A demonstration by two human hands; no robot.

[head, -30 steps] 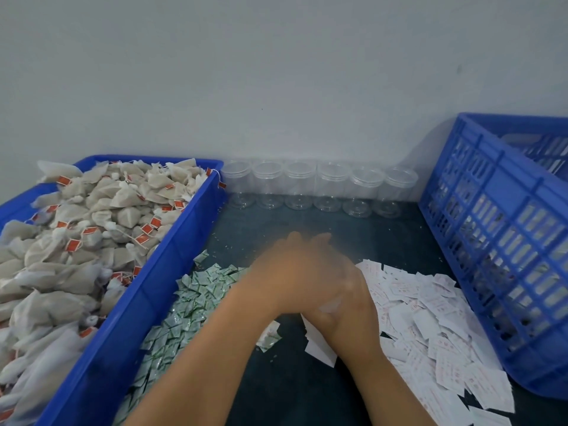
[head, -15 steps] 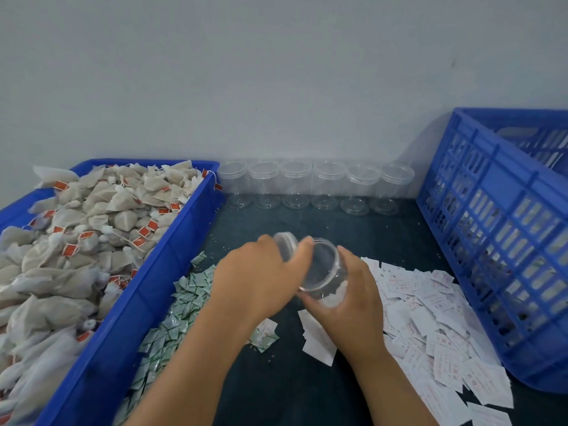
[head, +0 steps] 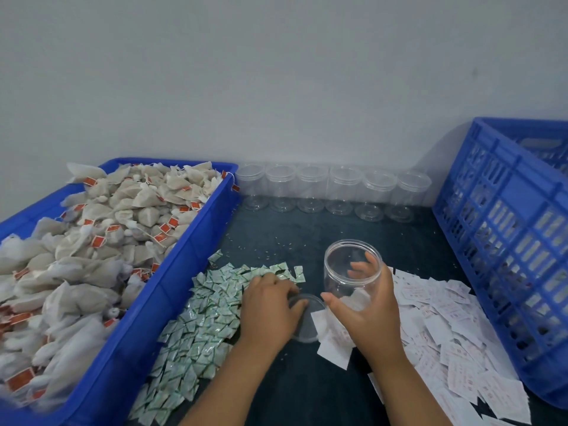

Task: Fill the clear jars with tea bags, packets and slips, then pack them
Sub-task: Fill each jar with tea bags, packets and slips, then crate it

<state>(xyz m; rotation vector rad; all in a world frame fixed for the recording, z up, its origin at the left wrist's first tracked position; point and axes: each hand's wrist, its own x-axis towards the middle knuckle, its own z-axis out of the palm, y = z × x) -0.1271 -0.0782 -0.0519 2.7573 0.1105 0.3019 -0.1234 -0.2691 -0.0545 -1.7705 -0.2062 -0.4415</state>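
One clear jar (head: pixel 341 273) stands upright and uncapped on the dark worktop (head: pixel 307 382), its mouth open and its wall see-through, with something pale showing low through the plastic that I cannot tell as inside or behind. The right hand (head: pixel 367 318) grips it: the fingers (head: pixel 372 260) curl round the far side, seen through the wall, and the thumb presses the near-left side. Just left of that thumb lies the clear lid (head: pixel 309 325), flat on the worktop, and the left hand (head: pixel 269 305) comes over it palm down, its fingers (head: pixel 293 304) curled onto the lid's left rim. Under and left of the left fingers spreads the pile of green-and-white packets (head: pixel 203 318); under and right of the right wrist lie the white slips (head: pixel 445 330). Beyond both sets of fingers, six empty jars (head: pixel 333 190) line the wall. Far left of the fingers sits the blue tray (head: pixel 147 318) heaped with tea bags (head: pixel 101 235); far right stands a blue crate (head: pixel 507 241).
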